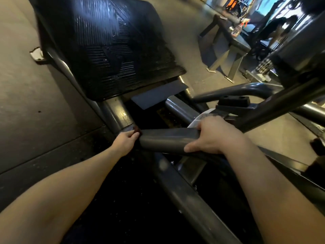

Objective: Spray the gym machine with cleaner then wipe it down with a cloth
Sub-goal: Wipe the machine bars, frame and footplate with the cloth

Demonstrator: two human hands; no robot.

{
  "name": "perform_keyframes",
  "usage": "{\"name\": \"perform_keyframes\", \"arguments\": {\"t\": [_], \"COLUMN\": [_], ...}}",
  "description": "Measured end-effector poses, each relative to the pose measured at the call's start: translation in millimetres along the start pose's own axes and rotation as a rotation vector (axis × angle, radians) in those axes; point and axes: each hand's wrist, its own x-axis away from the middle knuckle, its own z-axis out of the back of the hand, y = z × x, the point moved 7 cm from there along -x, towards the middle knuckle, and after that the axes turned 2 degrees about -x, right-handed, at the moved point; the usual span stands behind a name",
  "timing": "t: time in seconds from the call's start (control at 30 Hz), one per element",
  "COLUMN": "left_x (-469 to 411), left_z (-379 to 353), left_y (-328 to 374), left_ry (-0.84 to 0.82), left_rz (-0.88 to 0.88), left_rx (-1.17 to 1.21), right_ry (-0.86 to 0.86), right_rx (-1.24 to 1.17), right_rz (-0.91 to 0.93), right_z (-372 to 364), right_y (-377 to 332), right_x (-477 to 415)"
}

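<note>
Left hand [125,140] curled on crossbar [165,139] left end. Right hand [212,136] clamps white cloth [197,121] round crossbar right end. Spray bottle [236,29] on desk [241,44], far beyond crossbar. Risk: sprayed crossbar likely slick; grip may slip, cloth drop behind it.

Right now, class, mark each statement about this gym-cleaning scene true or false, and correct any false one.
1. The right hand grips the grey crossbar. True.
2. The left hand holds the spray bottle. False: the bottle stands on a bench far off at the upper right.
3. The black ribbed footplate lies beyond the crossbar. True.
4. The left hand rests on the footplate. False: it is at the crossbar's left end.
</note>
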Motion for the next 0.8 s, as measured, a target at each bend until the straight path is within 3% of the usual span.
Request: {"name": "perform_keyframes", "arguments": {"t": [0.3,0.37,0.5,0.57,0.67,0.8], "left_x": [64.8,50.6,-0.9,-6.2,12.3,67.8], "left_z": [-35.1,-31.8,-0.8,4.5,-5.4,-28.4], "left_y": [83.8,72.9,2.7,-8.6,20.2,103.4], "left_ry": [-0.126,-0.143,-0.04,-0.017,-0.016,-0.127], "left_rz": [-0.466,-0.444,-0.07,-0.003,-0.053,-0.354], "left_rx": [0.053,0.058,0.006,-0.028,-0.037,0.013], "right_ry": [0.053,0.052,0.065,0.069,0.056,0.053], "right_rx": [0.024,0.034,0.036,0.039,0.044,0.013], "right_rz": [0.02,0.019,0.018,0.018,0.023,0.041], "right_z": [-3.2,-3.9,-4.6,-4.5,-3.3,0.8], "right_y": [-1.3,-1.8,-3.2,-3.1,-4.5,-4.8], "right_x": [8.0,7.2,7.1,5.9,7.1,9.6]}}
